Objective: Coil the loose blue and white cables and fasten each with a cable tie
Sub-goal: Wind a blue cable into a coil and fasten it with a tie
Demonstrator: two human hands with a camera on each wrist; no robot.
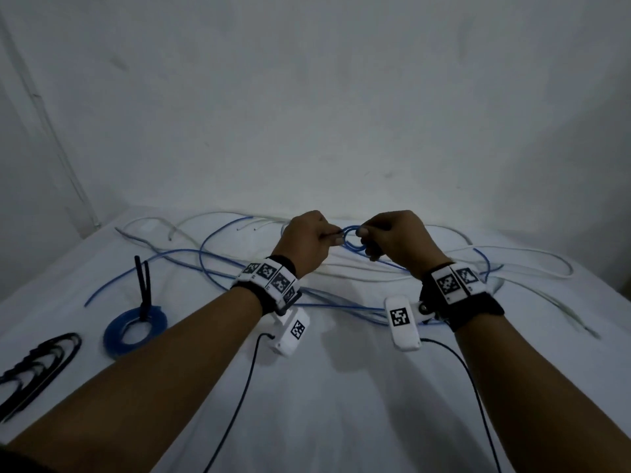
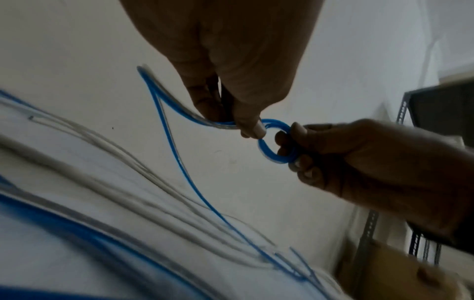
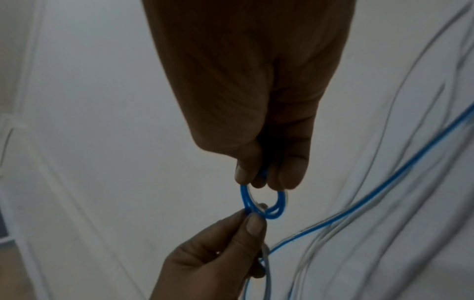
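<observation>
Blue cable [image 1: 351, 241] loop held upright between left hand [image 1: 307, 242] and right hand [image 1: 396, 240]

A white cloth [image 1: 324, 387] covers the worktop, which meets a bare pale wall [image 1: 307, 97] at its far edge. Right of the worktop, the left wrist view shows a grey metal shelving rack [image 2: 369, 227] with slotted uprights and a brown cardboard box [image 2: 400, 272] at its foot.
</observation>
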